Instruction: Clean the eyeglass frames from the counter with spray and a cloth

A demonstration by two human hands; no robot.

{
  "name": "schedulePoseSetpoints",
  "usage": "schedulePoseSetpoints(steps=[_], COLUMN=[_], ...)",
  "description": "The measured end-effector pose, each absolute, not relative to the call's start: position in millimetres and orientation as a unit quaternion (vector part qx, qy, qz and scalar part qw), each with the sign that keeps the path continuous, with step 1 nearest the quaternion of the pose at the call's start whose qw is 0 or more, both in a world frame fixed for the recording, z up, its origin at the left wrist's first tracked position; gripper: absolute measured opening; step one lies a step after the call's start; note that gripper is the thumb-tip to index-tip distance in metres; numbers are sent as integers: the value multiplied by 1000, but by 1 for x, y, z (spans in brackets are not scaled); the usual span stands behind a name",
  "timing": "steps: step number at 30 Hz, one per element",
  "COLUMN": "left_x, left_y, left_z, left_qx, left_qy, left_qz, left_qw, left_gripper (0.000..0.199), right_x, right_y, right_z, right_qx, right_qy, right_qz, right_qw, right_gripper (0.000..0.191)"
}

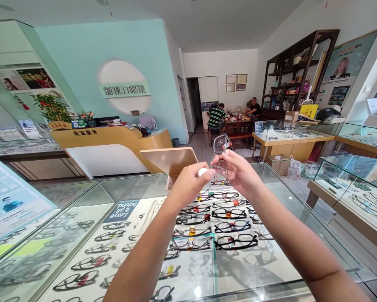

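My right hand (239, 171) pinches a pair of eyeglasses (219, 144) at the middle. The glasses are turned on end, one lens above the fingers and the other below, with a reddish sticker on the upper lens. Close beside the lower lens is my left hand (188, 183), closed around a small white object (202, 172); most of it is hidden by the fingers, so its kind cannot be made out. Beneath both hands, a glass display case (239, 277) holds rows of eyeglasses (229, 214), many with coloured stickers.
A wooden-framed tabletop mirror or board (169, 158) stands behind my left hand. A printed sign (15, 201) leans at the left. More display cases (361, 184) line the right. Further back are a yellow service counter (113, 140) and two people (216, 117) seated at a table.
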State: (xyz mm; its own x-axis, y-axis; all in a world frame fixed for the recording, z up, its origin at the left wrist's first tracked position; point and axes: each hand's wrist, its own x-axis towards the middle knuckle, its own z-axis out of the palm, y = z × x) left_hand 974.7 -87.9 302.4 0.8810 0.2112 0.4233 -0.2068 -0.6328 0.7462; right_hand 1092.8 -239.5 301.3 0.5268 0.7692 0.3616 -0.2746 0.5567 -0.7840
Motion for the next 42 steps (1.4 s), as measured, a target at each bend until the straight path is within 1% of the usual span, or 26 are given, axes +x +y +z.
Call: schedulePoseSetpoints(steps=[5,8,12,14,15,17,20,24,26,29,31,34,37,41,42], left_x=[967,957,951,952,952,949,934,909,902,897,897,897,896,897,897], left_y=[-87,-76,-38,-6,12,47,91,127,140,155,162,168,168,158,154], left_z=[308,317,315,304,296,273,232,177,153,126,115,109,109,116,120], left_qx=[857,819,713,660,646,642,661,691,701,707,706,706,707,710,713], left_qy=[-9,17,88,150,201,302,368,450,483,519,535,545,548,549,545], left_qz=[279,362,536,607,622,611,573,501,458,408,391,378,371,372,377], left_qw=[434,445,443,417,394,352,315,263,255,253,251,249,248,237,229], left_gripper=[61,59,36,22,17,18,18,9,14,29,35,39,40,55,54], right_x=[1091,1093,1098,1099,1099,1099,1097,1094,1093,1092,1091,1090,1090,1090,1090], right_y=[-243,-245,-249,-251,-252,-255,-257,-259,-259,-259,-259,-258,-258,-258,-258], right_z=[303,305,306,307,308,309,311,312,312,312,312,312,311,311,311], right_qx=[-329,-317,-305,-306,-307,-309,-310,-317,-323,-322,-320,-321,-324,-330,-332], right_qy=[-359,-340,-316,-311,-311,-311,-308,-300,-301,-301,-299,-297,-296,-297,-297], right_qz=[330,337,341,341,340,340,343,343,336,328,325,319,314,308,306], right_qw=[808,819,831,833,833,832,831,832,832,835,838,841,842,841,841], right_gripper=[29,28,23,22,22,21,19,18,17,13,12,9,8,9,9])
